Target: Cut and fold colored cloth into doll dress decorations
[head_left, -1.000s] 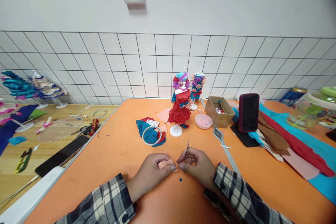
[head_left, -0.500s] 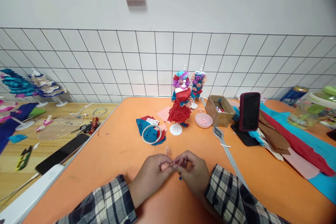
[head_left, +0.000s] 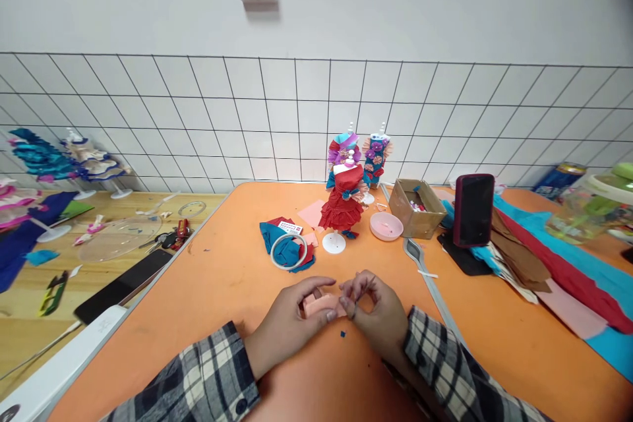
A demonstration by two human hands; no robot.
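Between my hands is a strip of pink crepe paper (head_left: 319,304). My left hand (head_left: 291,316) curls around it, with the strip lying across the fingers. My right hand (head_left: 374,310) pinches the strip's right end with thumb and fingertips. A tiny dark blue scrap (head_left: 343,334) lies on the table just below. Beyond my hands stands a small dress form in a red ruffled dress (head_left: 342,198) on a round white base (head_left: 334,243). To its left, a white ring (head_left: 273,255) rests on blue and red crepe paper pieces (head_left: 270,235).
A pink dish (head_left: 386,227) and a cardboard box (head_left: 425,219) stand right of the dress form. A phone (head_left: 473,211) stands upright beside several crepe paper strips (head_left: 568,257). On the left lie another phone (head_left: 123,285) and a yellow-green thread snipper (head_left: 53,293).
The pink paper strip now shows broadly in my left hand, where only a thin bit was visible before. My right hand has shifted slightly right, and the blue scrap is more exposed.
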